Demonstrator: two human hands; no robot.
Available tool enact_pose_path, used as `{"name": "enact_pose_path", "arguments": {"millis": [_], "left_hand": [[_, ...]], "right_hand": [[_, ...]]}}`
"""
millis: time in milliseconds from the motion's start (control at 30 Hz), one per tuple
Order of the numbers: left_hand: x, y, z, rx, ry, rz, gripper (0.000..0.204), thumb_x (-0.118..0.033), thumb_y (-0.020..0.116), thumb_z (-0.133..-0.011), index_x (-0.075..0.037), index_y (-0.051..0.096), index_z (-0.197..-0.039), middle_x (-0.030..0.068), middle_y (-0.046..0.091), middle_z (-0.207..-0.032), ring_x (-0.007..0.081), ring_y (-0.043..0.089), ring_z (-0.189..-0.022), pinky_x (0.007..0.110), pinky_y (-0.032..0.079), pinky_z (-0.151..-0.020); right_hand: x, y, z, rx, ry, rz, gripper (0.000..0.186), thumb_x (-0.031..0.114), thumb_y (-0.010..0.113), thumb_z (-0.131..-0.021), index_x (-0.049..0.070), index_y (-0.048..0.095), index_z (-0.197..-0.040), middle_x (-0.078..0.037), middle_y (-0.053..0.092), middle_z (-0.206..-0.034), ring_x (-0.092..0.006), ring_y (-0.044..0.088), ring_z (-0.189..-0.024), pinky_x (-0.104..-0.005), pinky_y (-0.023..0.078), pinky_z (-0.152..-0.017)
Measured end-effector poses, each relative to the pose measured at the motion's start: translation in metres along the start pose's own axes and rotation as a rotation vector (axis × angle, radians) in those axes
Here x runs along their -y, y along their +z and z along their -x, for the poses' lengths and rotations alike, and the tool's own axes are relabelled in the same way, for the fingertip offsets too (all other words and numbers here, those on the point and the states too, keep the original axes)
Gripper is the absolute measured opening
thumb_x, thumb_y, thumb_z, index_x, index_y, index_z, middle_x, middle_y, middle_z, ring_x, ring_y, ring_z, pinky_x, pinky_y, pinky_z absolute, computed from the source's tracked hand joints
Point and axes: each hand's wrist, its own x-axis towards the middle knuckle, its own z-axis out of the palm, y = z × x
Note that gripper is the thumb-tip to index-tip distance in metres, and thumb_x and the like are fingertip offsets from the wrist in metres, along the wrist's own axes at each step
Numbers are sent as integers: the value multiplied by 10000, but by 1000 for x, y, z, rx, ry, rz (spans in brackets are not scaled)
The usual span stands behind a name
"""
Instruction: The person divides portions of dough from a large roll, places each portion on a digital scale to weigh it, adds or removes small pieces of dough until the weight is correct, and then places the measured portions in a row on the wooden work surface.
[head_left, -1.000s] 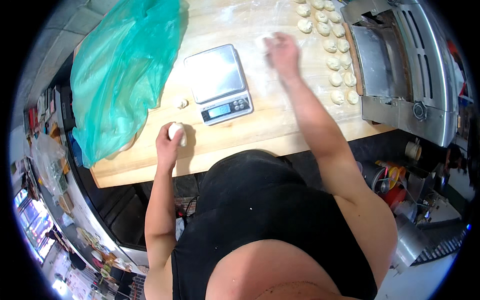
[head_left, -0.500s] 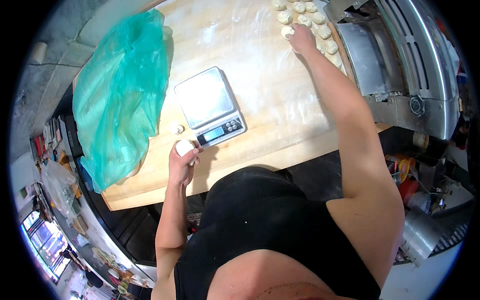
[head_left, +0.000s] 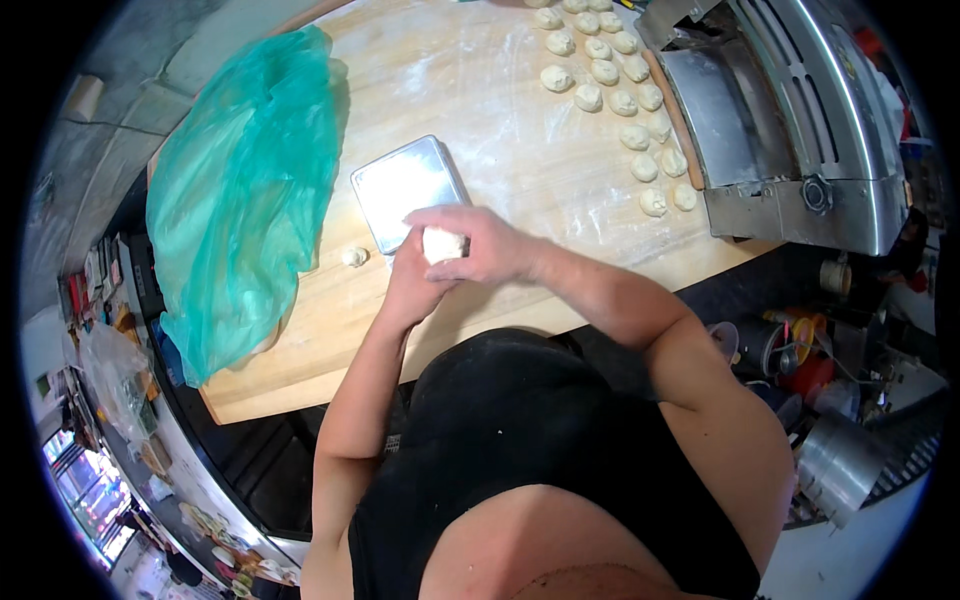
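Both hands are closed around one pale lump of dough [head_left: 443,244], just over the near end of the kitchen scale [head_left: 402,185]. My left hand [head_left: 412,280] cups it from the left and below. From the right, my right hand [head_left: 490,245] grips it between thumb and fingers. The scale's bare metal plate shows beyond the hands, which hide its display. A small scrap of dough [head_left: 355,257] lies on the board left of the scale. Several dough balls [head_left: 604,72] stand in rows at the far right.
A floured wooden board [head_left: 500,120] carries everything. Green plastic sheeting [head_left: 240,200] lies heaped over its left side. A rolling pin [head_left: 672,115] lies along the right, against a steel machine [head_left: 800,140]. Tubs and a metal pot [head_left: 840,465] stand low at the right.
My right hand has come back from the far-right dough balls to the dough in my left hand. My left hand has moved right and up toward the scale.
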Motion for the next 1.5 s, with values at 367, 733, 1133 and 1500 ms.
{"name": "enact_pose_path", "arguments": {"millis": [367,733,1133,1500], "left_hand": [[2,-23,5,279,-12,445,514,-165,730,-677,-33,581,-1151,30,609,-894,71,573,-784,206,439,-560],[5,-29,19,350,12,400,653,-24,789,-616,-57,504,-1204,52,603,-975,135,600,-817,267,512,-588],[55,-101,45,102,-30,628,164,-154,645,-829,-62,619,-962,56,652,-913,119,594,-787,257,463,-693],[123,-119,48,-707,-302,453,349,-155,632,-898,-26,568,-1216,-2,571,-856,72,527,-716,227,429,-593]], "right_hand": [[20,17,0,-222,17,-331,566,116,778,-703,17,574,-1222,-126,572,-1250,-193,578,-1078,-306,486,-886],[29,29,-15,120,71,-504,336,77,716,-710,19,637,-1031,-192,515,-1324,-259,642,-999,-352,543,-826],[-10,28,-47,-435,464,-482,442,103,734,-772,57,526,-1159,-68,613,-913,-132,601,-798,-276,509,-711],[-108,-118,-35,-620,435,469,537,238,695,-837,60,518,-1312,-132,486,-1387,-296,412,-1308,-391,322,-1108]]}}
